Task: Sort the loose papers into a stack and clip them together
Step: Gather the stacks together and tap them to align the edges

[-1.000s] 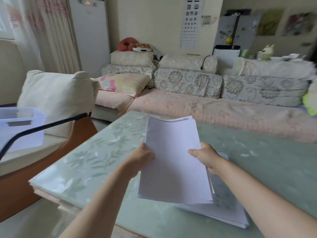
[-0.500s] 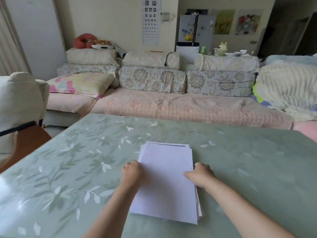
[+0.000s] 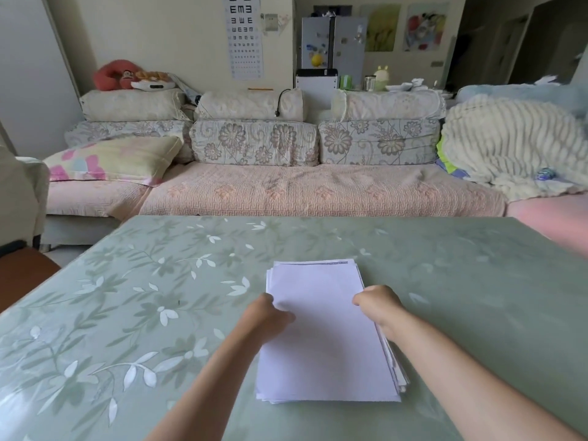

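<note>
A stack of white papers (image 3: 324,338) lies on the green flowered table (image 3: 127,313), a little right of its middle, with sheet edges fanned out unevenly along the right and far sides. My left hand (image 3: 265,316) grips the stack's left edge with its thumb on top. My right hand (image 3: 380,305) grips the right edge with curled fingers. No clip is in view.
A long sofa (image 3: 286,192) with floral cushions runs along the table's far side. A pale armchair (image 3: 19,192) stands at the left and a fluffy blanket (image 3: 509,144) lies at the right.
The sheets that I held up in the air a second ago now lie flat on the pile on the table. My view has swung to the right, and both hands stay at the stack's side edges.
</note>
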Available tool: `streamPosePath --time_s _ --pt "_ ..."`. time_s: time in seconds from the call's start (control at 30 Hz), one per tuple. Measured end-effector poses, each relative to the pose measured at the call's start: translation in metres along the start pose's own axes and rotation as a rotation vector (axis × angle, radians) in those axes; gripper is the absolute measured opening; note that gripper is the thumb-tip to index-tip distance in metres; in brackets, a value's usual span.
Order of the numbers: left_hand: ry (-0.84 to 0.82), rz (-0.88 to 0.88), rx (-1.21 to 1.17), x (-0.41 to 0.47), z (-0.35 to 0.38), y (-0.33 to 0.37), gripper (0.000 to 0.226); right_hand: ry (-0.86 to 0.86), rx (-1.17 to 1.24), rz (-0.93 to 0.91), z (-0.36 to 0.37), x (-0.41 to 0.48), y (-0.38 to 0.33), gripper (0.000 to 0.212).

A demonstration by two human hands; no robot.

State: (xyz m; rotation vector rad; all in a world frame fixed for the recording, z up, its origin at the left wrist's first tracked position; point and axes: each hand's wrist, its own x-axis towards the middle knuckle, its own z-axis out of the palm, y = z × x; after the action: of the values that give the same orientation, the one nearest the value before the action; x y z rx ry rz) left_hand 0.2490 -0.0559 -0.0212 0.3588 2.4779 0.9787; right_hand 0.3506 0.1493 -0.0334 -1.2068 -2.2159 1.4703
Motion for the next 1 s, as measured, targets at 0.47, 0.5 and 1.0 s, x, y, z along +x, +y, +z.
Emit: streamPosePath --time_s 0.47,0.5,1.0 --pt "0.144 0.532 0.137 -0.026 0.095 0.128 0.023 0.15 -0.485 -0.294 -0.123 -0.019 0.056 0.021" --pt "0.098 0.565 0.145 -0.03 0.114 0.143 0.022 0.182 -0.516 -0.305 -0.141 -0.02 0.067 0.02" --pt "-0.3 0.952 0.34 -0.084 0.364 0.27 0.034 0.645 -0.728 0.211 -0.362 -0.041 0.231 0.039"
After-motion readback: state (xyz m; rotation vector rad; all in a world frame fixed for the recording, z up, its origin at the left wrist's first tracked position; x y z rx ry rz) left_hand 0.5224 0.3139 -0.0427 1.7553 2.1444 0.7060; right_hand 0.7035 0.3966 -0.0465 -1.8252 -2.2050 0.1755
